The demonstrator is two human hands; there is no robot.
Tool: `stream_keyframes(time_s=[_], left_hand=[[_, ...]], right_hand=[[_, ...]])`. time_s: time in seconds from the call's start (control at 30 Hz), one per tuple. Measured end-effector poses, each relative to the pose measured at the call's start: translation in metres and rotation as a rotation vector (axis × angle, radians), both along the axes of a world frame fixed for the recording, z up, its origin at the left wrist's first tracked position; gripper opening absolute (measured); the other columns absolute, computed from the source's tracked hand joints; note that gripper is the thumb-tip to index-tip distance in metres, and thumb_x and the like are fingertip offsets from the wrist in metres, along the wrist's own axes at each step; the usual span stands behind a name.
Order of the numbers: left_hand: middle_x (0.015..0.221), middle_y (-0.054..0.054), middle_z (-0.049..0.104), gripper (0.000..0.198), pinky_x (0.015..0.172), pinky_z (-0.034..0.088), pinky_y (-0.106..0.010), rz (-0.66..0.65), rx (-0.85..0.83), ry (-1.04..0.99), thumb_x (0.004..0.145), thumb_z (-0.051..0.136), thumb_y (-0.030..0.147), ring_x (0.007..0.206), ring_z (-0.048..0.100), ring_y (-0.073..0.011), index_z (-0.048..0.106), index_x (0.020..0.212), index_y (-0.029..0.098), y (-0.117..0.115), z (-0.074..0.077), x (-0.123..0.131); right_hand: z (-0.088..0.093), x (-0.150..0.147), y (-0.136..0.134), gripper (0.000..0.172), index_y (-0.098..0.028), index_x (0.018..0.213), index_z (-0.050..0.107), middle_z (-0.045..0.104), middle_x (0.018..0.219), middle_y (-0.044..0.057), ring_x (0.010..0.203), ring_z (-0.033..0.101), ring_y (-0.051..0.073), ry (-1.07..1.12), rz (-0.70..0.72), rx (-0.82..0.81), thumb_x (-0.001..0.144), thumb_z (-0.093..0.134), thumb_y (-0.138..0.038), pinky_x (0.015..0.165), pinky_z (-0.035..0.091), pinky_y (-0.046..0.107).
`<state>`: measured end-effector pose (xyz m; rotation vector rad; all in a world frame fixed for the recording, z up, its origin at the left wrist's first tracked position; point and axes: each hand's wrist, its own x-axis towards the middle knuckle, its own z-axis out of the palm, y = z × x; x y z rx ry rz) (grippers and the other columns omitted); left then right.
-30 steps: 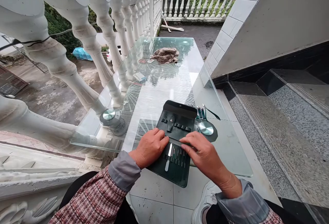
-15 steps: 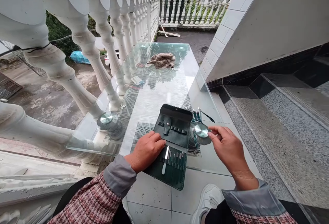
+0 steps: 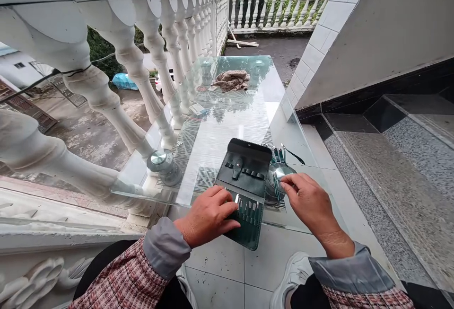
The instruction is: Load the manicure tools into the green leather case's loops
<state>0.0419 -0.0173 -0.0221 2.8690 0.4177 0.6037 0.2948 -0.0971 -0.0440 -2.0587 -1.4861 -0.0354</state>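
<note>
Green case (image 3: 248, 188) lies open, markings on the card (image 3: 197, 109) illegible.

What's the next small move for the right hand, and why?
Perhaps close the right hand on a slim tool beside the case, if not already gripping it: they look close, the case's upper loops look unfilled, and the left hand is at its lower part.

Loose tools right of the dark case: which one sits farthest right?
The slim dark-handled tool, slanting down toward the picture's right, with a gap around it; the other visible loose tools lie grouped closer to the case.
</note>
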Motion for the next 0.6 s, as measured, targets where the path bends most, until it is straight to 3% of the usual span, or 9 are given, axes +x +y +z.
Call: stream_keyframes(time_s=[0.2, 0.6], left_hand=[[0.112, -0.013, 0.053, 0.060, 0.099, 0.041, -0.043, -0.003, 0.024, 0.118, 0.065, 0.075, 0.052, 0.112, 0.045, -0.0296, 0.055, 0.107, 0.013, -0.013, 0.004, 0.004], [0.121, -0.017, 0.050, 0.055, 0.104, 0.036, -0.046, 0.041, 0.077, 0.271, 0.065, 0.077, 0.047, 0.120, 0.042, -0.0328, 0.056, 0.104, 0.013, -0.020, 0.009, 0.012]], right_hand=[[0.002, -0.006, -0.001, 0.015, -0.021, 0.075, 0.058, 0.059, 0.077, 0.002, 0.072, 0.052, 0.016, -0.001, 0.031, 0.007, 0.083, 0.047, -0.029, 0.059, 0.036, 0.026], [0.003, -0.001, -0.005, 0.015, -0.022, 0.075, 0.058, 0.061, 0.076, 0.003, 0.072, 0.053, 0.017, -0.014, 0.043, 0.013, 0.082, 0.046, -0.027, 0.059, 0.035, 0.027]])
